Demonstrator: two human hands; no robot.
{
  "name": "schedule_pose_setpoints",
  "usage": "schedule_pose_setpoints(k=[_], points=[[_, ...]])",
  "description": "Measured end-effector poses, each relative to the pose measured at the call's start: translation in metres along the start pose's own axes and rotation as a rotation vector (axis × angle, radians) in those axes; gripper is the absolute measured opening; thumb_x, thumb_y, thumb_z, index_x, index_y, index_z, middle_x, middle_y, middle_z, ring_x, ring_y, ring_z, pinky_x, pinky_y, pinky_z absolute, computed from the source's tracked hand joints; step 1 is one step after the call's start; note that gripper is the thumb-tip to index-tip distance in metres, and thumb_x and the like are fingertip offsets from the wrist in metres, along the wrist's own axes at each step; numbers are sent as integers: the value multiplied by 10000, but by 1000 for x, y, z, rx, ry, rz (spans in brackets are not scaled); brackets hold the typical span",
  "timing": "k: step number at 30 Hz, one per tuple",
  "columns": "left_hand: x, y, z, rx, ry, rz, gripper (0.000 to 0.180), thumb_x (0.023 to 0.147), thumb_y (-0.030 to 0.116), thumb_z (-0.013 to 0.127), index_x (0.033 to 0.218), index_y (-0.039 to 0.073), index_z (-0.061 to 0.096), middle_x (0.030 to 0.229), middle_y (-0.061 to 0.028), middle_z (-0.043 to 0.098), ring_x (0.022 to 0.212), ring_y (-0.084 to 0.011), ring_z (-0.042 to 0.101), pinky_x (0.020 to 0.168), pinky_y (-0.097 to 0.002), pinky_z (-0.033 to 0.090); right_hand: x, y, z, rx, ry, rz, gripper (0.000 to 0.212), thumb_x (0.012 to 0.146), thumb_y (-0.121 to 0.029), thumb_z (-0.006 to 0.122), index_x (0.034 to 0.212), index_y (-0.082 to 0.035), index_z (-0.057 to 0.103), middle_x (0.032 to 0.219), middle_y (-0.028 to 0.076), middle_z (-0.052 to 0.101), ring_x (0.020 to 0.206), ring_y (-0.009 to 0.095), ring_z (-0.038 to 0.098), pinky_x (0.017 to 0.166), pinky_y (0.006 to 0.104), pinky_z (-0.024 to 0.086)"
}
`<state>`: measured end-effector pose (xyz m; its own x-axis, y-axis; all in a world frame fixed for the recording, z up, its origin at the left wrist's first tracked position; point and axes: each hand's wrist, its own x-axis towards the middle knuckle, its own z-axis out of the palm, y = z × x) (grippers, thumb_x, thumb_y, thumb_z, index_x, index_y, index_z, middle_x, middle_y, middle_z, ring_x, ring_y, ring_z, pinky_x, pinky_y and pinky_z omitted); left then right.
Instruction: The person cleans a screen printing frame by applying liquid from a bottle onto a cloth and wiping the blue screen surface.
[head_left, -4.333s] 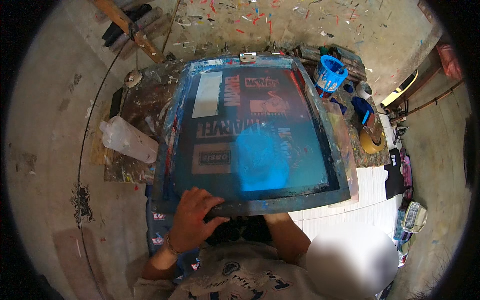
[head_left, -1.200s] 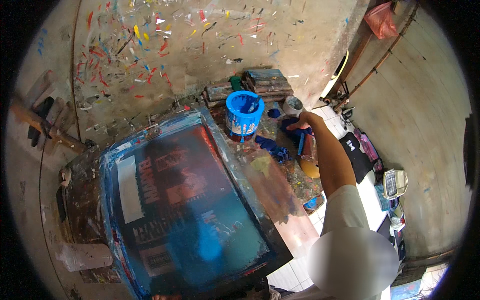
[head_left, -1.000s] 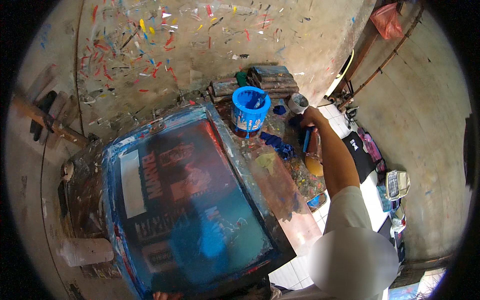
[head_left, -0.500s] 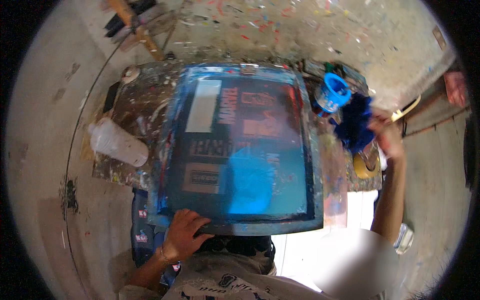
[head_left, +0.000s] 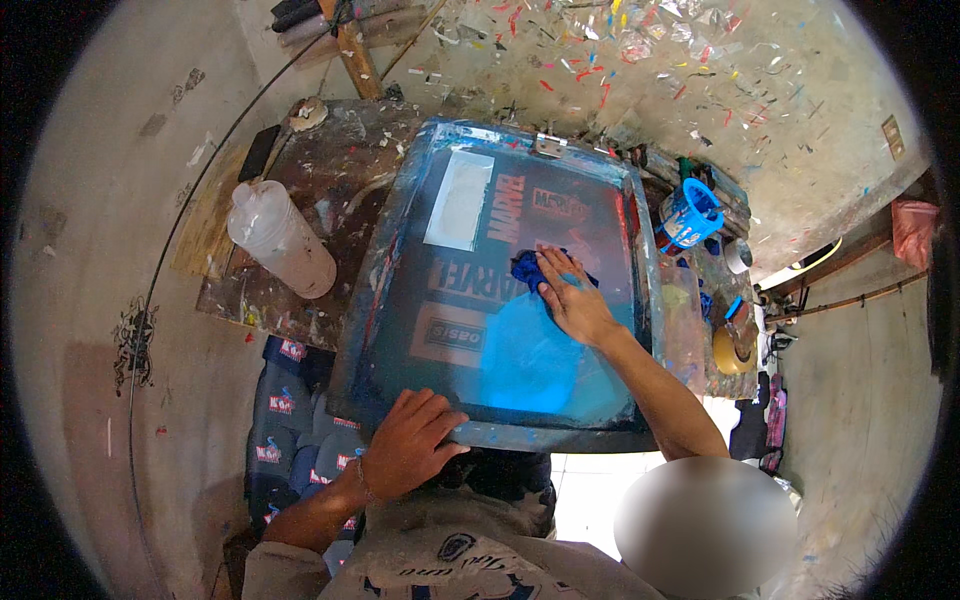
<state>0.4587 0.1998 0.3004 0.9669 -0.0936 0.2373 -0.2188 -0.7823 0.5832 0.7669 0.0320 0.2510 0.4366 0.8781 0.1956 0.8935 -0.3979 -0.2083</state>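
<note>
A screen printing frame (head_left: 545, 437) with dark mesh, printed lettering shapes and a bright blue lit area lies tilted on the worktable before me. My left hand (head_left: 412, 445) grips its near edge, fingers on top and thumb below. On the mesh, right of centre, a crumpled dark blue rag (head_left: 524, 267) sits under my right hand (head_left: 575, 300). The fingers of that hand press the rag flat against the screen; part of it is hidden by the palm. A white strip (head_left: 460, 200) covers the mesh at the upper left.
Left of the frame, a cloudy plastic bottle (head_left: 282, 240) leans on the paint-stained table (head_left: 365, 130). To the right stand a blue plastic container (head_left: 688, 217) and a yellow tape roll (head_left: 733, 352). Dark printed fabric pieces (head_left: 285, 410) hang below the table's left side. A paint-spattered wall rises behind.
My right hand has come left with the blue rag, from beside the blue container onto the mesh. My left hand stays at the near edge. The whole view has shifted a little.
</note>
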Motion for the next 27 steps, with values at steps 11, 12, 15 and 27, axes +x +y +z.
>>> schedule_pose_setpoints(k=[11, 12, 15, 27], points=[[9, 10, -16, -39, -26, -9, 408, 723, 177, 782, 1067, 9, 641, 965, -105, 568, 927, -277, 526, 839, -402, 404, -28, -62, -21, 325, -294, -437, 441, 958, -139, 524, 1390, -51, 493, 1491, 104, 430, 1407, 261, 365, 1187, 463, 230], [9, 10, -16, -32, -22, -8, 409, 722, 178, 782, 1067, 11, 641, 964, -105, 569, 927, -278, 527, 839, -403, 404, -32, -64, -24, 396, -320, -461, 424, 947, -110, 542, 1367, -61, 530, 1477, 89, 456, 1404, 253, 373, 1190, 458, 229], [9, 9, -13, -19, -15, -8, 413, 718, 182, 784, 1068, 14, 642, 963, -101, 571, 930, -279, 530, 843, -405, 405, -42, -62, -33, 518, -443, -515, 454, 900, -82, 546, 1354, -89, 550, 1460, 88, 478, 1401, 247, 379, 1185, 472, 238], [8, 10, -11, 16, -6, -16, 422, 722, 221, 789, 1066, 28, 640, 947, -98, 546, 903, -279, 514, 837, -414, 401, -85, -7, -82, 1160, -40, 571, 399, 835, 132, 522, 1144, -50, 695, 1130, 110, 709, 1068, 204, 659, 941, 303, 493]])
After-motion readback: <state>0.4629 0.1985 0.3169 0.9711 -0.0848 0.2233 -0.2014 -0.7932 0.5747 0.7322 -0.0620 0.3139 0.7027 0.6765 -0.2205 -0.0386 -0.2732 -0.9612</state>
